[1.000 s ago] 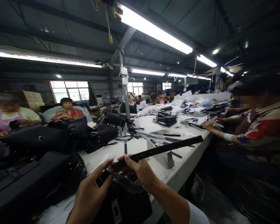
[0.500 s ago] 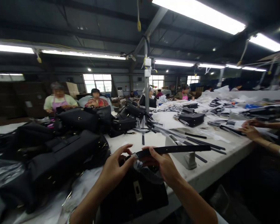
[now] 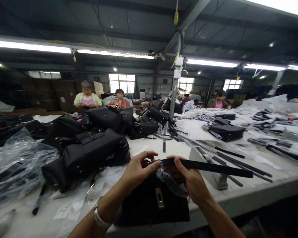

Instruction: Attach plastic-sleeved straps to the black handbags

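A black strap point(image 3: 218, 167) stretches rightward from between my hands, its free end over the table. My left hand point(image 3: 140, 167) is closed on the strap's near end, thumb and fingers pinching beside a small metal piece. Thumb on top, my right hand point(image 3: 188, 175) grips the strap a little further along. Under both hands lies a black handbag point(image 3: 136, 205) with a gold-coloured clasp plate point(image 3: 160, 198) on its front. Crumpled clear plastic wrap point(image 3: 175, 185) hangs between my hands and partly covers the bag's top.
More black handbags point(image 3: 94, 152) are heaped at the left, beside clear plastic bags point(image 3: 27, 165). Loose black straps point(image 3: 245, 162) and a grey stand point(image 3: 220, 181) lie to the right. A metal post point(image 3: 175, 96) rises mid-table. Co-workers point(image 3: 87, 99) sit across the table.
The view has swung left, so the scene sits further right. The strap's free end now tilts lower. Both hands keep hold of the strap; the nearby co-worker's arms have mostly left view.
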